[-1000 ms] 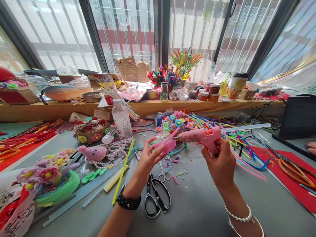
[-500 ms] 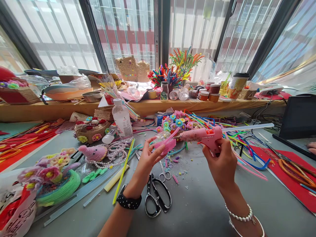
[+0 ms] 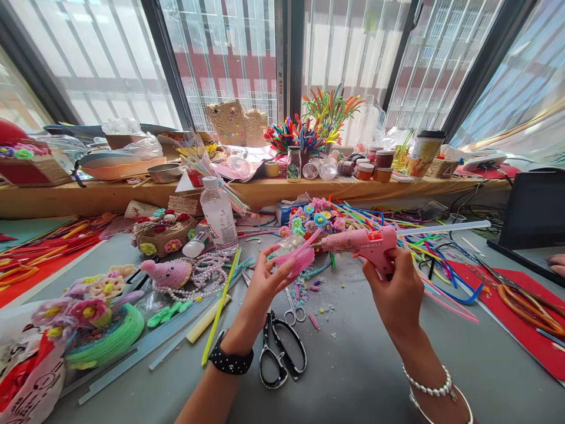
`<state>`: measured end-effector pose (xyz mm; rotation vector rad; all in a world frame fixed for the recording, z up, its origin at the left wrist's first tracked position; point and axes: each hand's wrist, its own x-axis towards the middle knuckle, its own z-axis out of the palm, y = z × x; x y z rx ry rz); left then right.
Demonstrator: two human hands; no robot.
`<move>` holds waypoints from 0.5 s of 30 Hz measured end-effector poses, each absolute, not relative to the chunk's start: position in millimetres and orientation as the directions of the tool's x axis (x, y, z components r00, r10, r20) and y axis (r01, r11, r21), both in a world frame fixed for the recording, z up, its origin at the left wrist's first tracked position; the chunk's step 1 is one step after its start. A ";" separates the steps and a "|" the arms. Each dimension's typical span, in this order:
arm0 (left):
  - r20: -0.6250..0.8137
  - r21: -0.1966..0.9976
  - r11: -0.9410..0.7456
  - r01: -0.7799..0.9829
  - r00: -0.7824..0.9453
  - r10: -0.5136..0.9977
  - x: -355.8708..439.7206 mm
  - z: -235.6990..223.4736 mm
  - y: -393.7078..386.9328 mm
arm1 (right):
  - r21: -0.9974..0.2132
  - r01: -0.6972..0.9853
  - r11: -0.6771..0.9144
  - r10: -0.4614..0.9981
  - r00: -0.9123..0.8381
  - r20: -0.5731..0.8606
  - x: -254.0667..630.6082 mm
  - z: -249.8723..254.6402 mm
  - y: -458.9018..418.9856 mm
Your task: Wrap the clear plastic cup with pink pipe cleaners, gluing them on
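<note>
Between the fingers of my left hand (image 3: 273,275) is a pink fuzzy craft piece (image 3: 301,260) that looks like pipe cleaner. My right hand (image 3: 395,288) grips a pink hot glue gun (image 3: 362,242) by its handle, with a clear glue stick (image 3: 450,227) poking out of its back. The gun's nozzle points left and is at the pink piece; whether they touch I cannot tell. Below my left hand lie black-handled scissors (image 3: 282,353) and small silver scissors (image 3: 293,311). Behind the gun sits a heap of fuzzy flowers (image 3: 315,217).
Left of my hands are a plastic bottle (image 3: 219,215), a pink crocheted figure (image 3: 166,274), bead strings (image 3: 210,274) and glue sticks (image 3: 132,362). Loose pipe cleaners and orange-handled scissors (image 3: 527,309) lie at right. Another person's hand (image 3: 558,264) shows at the right edge.
</note>
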<state>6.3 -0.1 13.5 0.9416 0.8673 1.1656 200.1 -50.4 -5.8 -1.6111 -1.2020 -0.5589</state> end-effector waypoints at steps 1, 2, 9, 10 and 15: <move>-0.071 0.927 0.131 -0.350 0.179 0.981 6.4 13.6 -0.1 | -0.439 0.898 -0.001 0.430 0.397 0.811 200.3 -6.2 -50.2; -0.072 0.926 0.131 -0.353 0.177 0.982 6.4 13.6 -0.2 | -0.438 0.899 -0.006 0.428 0.398 0.811 200.5 -6.5 -50.1; -0.059 0.919 0.136 -0.370 0.213 0.975 4.5 13.4 -0.2 | -0.469 0.883 -0.028 0.460 0.428 0.778 202.6 -5.9 -47.9; -0.050 0.912 0.137 -0.386 0.228 0.972 3.5 14.0 -0.4 | -0.493 0.869 -0.046 0.477 0.452 0.754 204.1 -5.0 -47.2; 0.043 0.828 0.141 -0.543 0.312 0.949 -2.1 19.9 -1.6 | -0.570 0.805 -0.166 0.592 0.543 0.595 218.6 -3.4 -42.3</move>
